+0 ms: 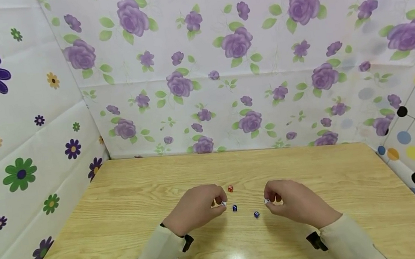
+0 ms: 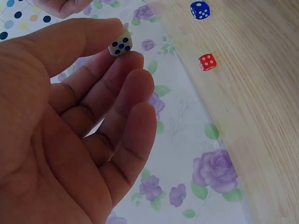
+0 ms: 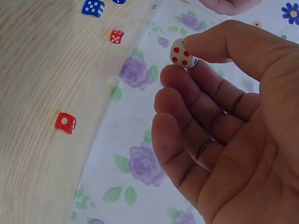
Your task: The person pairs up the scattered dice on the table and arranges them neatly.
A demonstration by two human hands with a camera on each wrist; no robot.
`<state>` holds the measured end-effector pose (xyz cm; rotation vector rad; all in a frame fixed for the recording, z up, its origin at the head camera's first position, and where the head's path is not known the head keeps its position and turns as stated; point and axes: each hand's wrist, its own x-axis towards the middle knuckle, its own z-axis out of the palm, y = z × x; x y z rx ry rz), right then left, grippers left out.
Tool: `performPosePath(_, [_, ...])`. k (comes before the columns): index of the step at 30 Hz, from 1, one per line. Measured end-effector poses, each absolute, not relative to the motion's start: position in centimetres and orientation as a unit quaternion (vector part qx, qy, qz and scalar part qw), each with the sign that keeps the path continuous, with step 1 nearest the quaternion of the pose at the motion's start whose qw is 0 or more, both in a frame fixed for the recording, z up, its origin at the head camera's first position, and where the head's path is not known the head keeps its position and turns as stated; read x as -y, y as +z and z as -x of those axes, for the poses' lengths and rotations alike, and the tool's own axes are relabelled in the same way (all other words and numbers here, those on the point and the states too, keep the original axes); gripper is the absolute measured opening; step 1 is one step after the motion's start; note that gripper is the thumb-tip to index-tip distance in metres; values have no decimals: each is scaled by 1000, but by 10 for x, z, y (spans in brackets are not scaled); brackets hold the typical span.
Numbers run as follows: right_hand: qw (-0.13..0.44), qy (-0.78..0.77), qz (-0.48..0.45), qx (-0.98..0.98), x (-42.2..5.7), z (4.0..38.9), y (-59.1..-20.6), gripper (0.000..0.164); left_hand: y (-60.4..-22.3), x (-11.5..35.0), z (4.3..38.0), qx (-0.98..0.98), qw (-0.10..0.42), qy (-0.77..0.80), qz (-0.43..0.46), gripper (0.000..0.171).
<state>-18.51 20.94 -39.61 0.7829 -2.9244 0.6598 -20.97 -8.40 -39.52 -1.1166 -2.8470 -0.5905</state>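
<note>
The left white die (image 2: 120, 45) is in the pinch of the left hand (image 1: 199, 208), and the right white die (image 3: 180, 55) is in the pinch of the right hand (image 1: 298, 200). Both are small cubes with rounded corners, so one cannot properly speak of a long axis. The left one is held a little tilted, and its face with five dark dots looks to the left wrist camera. The right one turns a face with four red dots to its own camera, and a bluish dot is seen at its side.

In the head view these faces are too small for sure reading — but it shows best how everything is placed. The two hands are opposite each other over the wooden bench (image 1: 140, 185), well apart. Between them lie a blue die (image 1: 234, 208) just beside the left fingers and another blue die (image 1: 256, 214) nearer to the right hand; a red die (image 1: 231, 189) lies a little farther back. The right wrist view adds a second red die (image 3: 66, 122), with one white dot on its visible face, which I cannot find from the head.

On each hand, thumb and fingertips are clamped on the die, with only its width between them — the other fingers bend softly below. Whether the held dice touch the bench, I cannot tell.
</note>
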Motion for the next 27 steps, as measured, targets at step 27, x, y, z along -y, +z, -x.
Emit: performPosePath(27, [-50, 209, -321, 922, -199, 181, -408, 21, -404, 69, 205, 896, -66, -164, 408, 6])
